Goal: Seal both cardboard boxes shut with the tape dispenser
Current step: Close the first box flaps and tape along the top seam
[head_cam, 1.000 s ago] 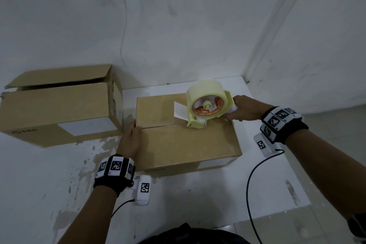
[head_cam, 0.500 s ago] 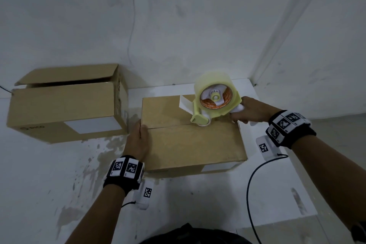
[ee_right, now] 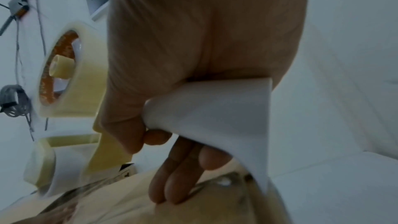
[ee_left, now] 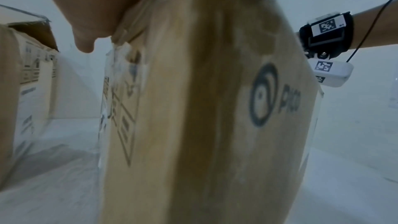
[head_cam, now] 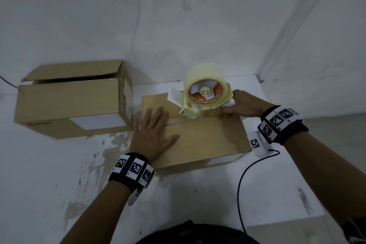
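Note:
The smaller cardboard box (head_cam: 208, 140) lies in front of me with its top flaps down, a seam running across. My left hand (head_cam: 153, 130) lies flat on the left part of its top, fingers spread. The right hand (head_cam: 240, 105) grips the white handle (ee_right: 215, 108) of the yellow tape dispenser (head_cam: 206, 93), whose roller end sits on the box top by the seam. A big roll of clear tape (ee_right: 73, 72) is mounted on the dispenser. The larger box (head_cam: 71, 101) stands to the left, its back flap raised and the top partly open.
Both boxes stand on a white stained table (head_cam: 178, 200) pushed into a corner of white walls. A black cable (head_cam: 245, 176) trails from my right wrist over the table's right part. The table edge (head_cam: 287, 222) runs at lower right.
My left hand moved from the box's left edge up onto its top and now lies flat there. The dispenser stayed at the seam as the view shifted.

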The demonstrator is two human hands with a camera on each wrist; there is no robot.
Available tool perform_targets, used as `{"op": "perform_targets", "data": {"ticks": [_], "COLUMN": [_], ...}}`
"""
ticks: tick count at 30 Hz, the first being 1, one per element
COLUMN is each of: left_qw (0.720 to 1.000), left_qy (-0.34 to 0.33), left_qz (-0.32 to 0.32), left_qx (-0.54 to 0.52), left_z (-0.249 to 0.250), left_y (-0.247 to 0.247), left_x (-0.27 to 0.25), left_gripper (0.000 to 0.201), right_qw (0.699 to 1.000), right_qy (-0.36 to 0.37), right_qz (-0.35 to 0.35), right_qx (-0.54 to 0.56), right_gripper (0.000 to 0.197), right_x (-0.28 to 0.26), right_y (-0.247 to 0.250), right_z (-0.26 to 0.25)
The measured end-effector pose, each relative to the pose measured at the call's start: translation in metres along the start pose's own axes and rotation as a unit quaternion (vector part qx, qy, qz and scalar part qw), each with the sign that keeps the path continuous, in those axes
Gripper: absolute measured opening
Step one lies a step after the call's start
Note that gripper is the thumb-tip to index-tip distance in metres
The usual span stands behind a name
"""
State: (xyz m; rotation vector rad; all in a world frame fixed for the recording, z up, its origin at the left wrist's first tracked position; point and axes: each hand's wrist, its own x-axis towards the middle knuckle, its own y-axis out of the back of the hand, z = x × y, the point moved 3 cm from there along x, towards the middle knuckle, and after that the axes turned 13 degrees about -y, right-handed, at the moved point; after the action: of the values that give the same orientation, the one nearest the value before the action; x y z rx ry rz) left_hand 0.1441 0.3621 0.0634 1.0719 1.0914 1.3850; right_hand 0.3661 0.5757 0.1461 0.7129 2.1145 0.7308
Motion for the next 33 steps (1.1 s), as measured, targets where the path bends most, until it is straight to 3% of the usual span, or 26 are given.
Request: {"op": "perform_targets", "data": {"ticks": [11, 16, 18, 22, 25, 29, 33], "left_qw": [0.999, 0.997, 0.994, 0.994, 0.995, 0.997, 0.999], "left_qy": [0.014, 0.032, 0.036, 0.034, 0.032, 0.022, -0.006], "left_qz": [0.002, 0.006, 0.018, 0.039, 0.038, 0.030, 0.046], "left_qx": [-0.034, -0.073, -0.098, -0.100, -0.084, -0.066, -0.020], "left_z": [0.001, 0.000, 0.000, 0.001, 0.001, 0.002, 0.005], "left_y": [0.000, 0.001, 0.003, 0.002, -0.001, -0.002, 0.002], "left_x": [-0.001, 0.000, -0.001, -0.002, -0.002, -0.002, -0.006], "left_gripper": [0.089, 0.101, 0.102, 0.099, 0.097, 0.093, 0.083], "right_qw": [0.989, 0.982, 0.989, 0.998, 0.997, 0.998, 0.997], "right_qy": [0.091, 0.125, 0.103, 0.008, -0.049, -0.044, -0.050], "right_qz": [0.003, 0.014, 0.028, 0.062, 0.040, 0.043, 0.057], "right_qx": [0.115, 0.143, 0.105, 0.033, -0.033, -0.031, -0.032], "right_gripper": [0.011, 0.011, 0.011, 0.013, 0.026, 0.017, 0.023], "right_x": [-0.008, -0.020, -0.022, -0.018, -0.015, -0.014, -0.013], "right_y": [0.010, 0.016, 0.023, 0.037, 0.027, 0.014, 0.019], "right_z": [-0.050, -0.073, -0.066, -0.006, 0.030, 0.041, 0.035]}}
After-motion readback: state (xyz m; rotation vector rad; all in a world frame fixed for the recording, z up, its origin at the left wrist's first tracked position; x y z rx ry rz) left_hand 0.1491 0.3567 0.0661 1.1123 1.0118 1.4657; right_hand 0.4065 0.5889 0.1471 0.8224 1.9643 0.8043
